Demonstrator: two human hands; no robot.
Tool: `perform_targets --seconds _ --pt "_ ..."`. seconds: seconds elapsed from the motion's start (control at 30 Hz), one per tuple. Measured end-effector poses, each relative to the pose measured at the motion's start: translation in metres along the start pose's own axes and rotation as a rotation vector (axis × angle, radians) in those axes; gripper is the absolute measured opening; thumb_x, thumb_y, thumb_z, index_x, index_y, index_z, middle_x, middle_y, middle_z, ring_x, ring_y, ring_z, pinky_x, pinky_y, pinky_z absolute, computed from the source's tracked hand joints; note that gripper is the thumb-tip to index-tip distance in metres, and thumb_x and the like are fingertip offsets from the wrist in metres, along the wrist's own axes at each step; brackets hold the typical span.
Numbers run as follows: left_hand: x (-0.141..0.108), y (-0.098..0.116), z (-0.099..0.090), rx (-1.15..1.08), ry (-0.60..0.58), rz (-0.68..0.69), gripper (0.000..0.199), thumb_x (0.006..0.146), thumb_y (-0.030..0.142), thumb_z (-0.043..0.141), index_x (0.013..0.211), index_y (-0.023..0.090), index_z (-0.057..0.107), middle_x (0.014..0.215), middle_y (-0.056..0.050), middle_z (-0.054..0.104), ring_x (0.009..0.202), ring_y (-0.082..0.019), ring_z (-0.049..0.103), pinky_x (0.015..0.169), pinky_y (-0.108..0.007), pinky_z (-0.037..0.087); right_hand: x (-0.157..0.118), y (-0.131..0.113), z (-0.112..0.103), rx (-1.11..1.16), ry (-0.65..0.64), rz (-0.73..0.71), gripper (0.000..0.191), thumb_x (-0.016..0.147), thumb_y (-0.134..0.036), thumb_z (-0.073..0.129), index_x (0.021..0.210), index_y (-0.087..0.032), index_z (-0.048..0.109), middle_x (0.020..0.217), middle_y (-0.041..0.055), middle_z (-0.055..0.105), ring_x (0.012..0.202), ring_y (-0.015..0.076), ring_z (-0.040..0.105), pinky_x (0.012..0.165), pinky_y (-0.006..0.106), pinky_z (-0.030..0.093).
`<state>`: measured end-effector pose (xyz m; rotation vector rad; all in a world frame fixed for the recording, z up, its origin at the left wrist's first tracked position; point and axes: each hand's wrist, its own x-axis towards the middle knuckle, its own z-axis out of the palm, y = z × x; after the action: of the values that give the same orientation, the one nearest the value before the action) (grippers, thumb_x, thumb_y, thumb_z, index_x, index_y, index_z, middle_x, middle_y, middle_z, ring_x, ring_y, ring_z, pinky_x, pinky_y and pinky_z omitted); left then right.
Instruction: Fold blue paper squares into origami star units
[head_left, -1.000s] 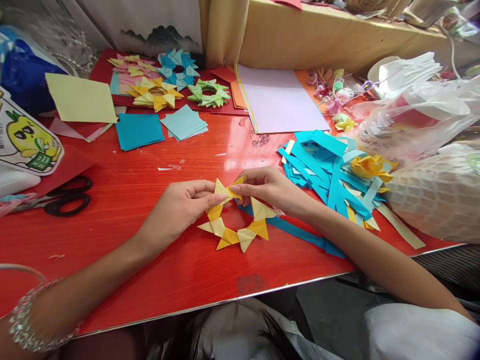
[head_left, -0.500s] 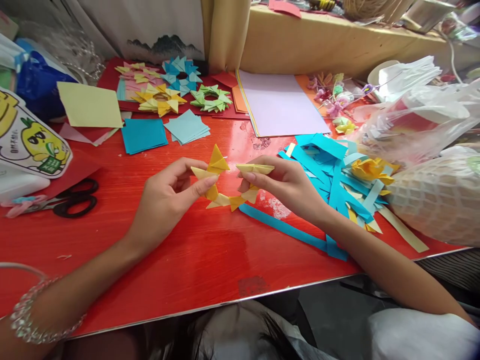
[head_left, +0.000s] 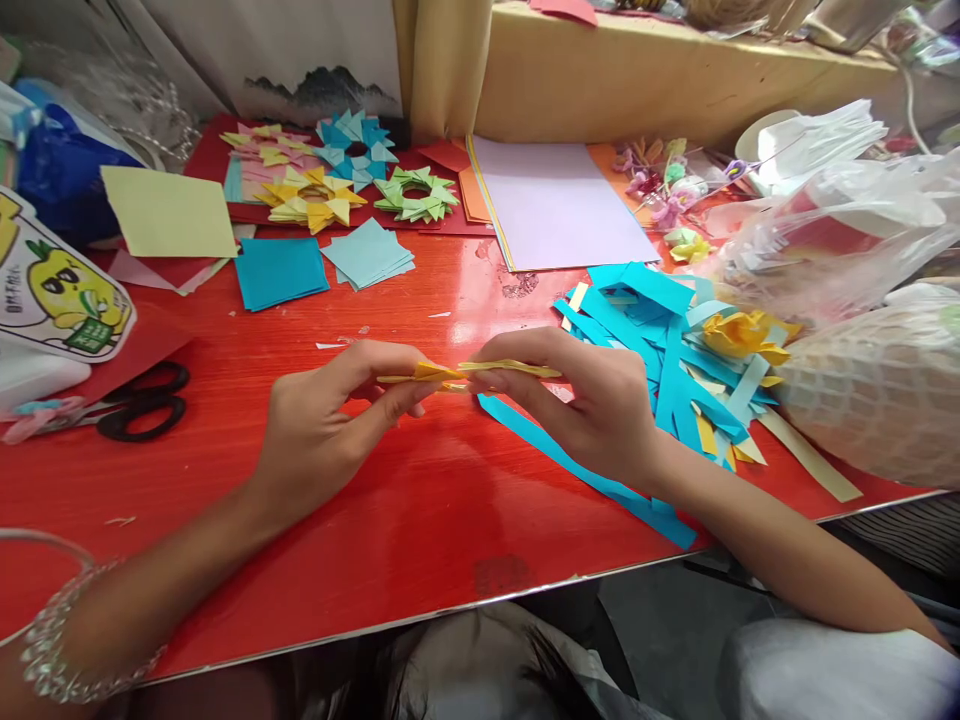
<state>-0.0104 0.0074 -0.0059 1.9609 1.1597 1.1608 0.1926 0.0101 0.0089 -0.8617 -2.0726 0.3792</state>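
My left hand (head_left: 334, 420) pinches a yellow folded-paper ring (head_left: 436, 373) of orange-yellow and pale yellow pointed pieces, now seen almost edge-on. My right hand (head_left: 589, 400) is closed on a pale yellow folded paper piece (head_left: 517, 368), thumb below and fingers above. The tips of the two papers meet or overlap between my hands; whether they are joined, I cannot tell. My fingers hide much of the ring. Beneath my right hand, a long blue paper strip (head_left: 555, 450) lies on the red table (head_left: 390, 540).
Finished paper stars, such as a yellow one (head_left: 311, 198) and a green one (head_left: 416, 194), sit at the back. Blue squares (head_left: 281, 272) and light blue squares (head_left: 369, 252) lie before them. Black-handled scissors (head_left: 142, 400) rest left; blue paper scraps (head_left: 637, 310) pile up right.
The ring has tipped from showing its open face to nearly edge-on. My hands have moved slightly lower, and the right one has turned, bringing the pale piece's tip against the orange-yellow point.
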Motion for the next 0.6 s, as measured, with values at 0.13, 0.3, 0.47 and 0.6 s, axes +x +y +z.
perform_targets --seconds 0.13,0.3,0.47,0.6 --pt "-0.0004 -0.0013 0.0005 0.000 0.007 0.024 0.014 0.083 0.021 0.060 0.094 0.030 0.063 0.079 0.007 0.066 0.061 -0.009 0.063 0.057 -0.024 0.054 0.0018 -0.0013 -0.0001 0.004 0.008 -0.035 0.012 0.085 -0.009 0.055 0.093 -0.016 0.062 0.088 0.0010 0.071 0.074 0.0084 0.067 0.065 0.017 0.055" --pt "0.0003 -0.0051 -0.0010 -0.034 0.001 0.123 0.021 0.080 0.011 0.063 0.097 0.024 0.064 0.077 0.007 0.066 0.062 -0.007 0.063 0.057 -0.020 0.055 0.0031 -0.0016 -0.0005 -0.052 0.016 -0.095 0.014 0.083 -0.007 0.057 0.092 -0.016 0.062 0.087 0.0008 0.072 0.073 0.0089 0.068 0.061 0.016 0.053" --pt "-0.0004 -0.0060 -0.0009 -0.041 0.017 0.129 0.023 0.080 0.007 0.062 0.097 0.023 0.064 0.078 0.007 0.066 0.063 -0.007 0.064 0.058 -0.020 0.056 0.0028 -0.0017 -0.0010 -0.069 0.011 -0.121 0.014 0.083 -0.006 0.056 0.093 -0.016 0.061 0.088 0.0017 0.072 0.074 0.0090 0.068 0.062 0.016 0.053" --pt "-0.0012 -0.0064 -0.0005 -0.044 0.028 0.142 0.025 0.080 0.006 0.062 0.097 0.023 0.064 0.081 0.006 0.066 0.063 -0.006 0.064 0.059 -0.020 0.057 0.0022 -0.0021 -0.0010 -0.063 0.001 -0.115 0.016 0.085 -0.006 0.053 0.096 -0.017 0.061 0.089 0.0018 0.071 0.076 0.0092 0.068 0.065 0.017 0.053"
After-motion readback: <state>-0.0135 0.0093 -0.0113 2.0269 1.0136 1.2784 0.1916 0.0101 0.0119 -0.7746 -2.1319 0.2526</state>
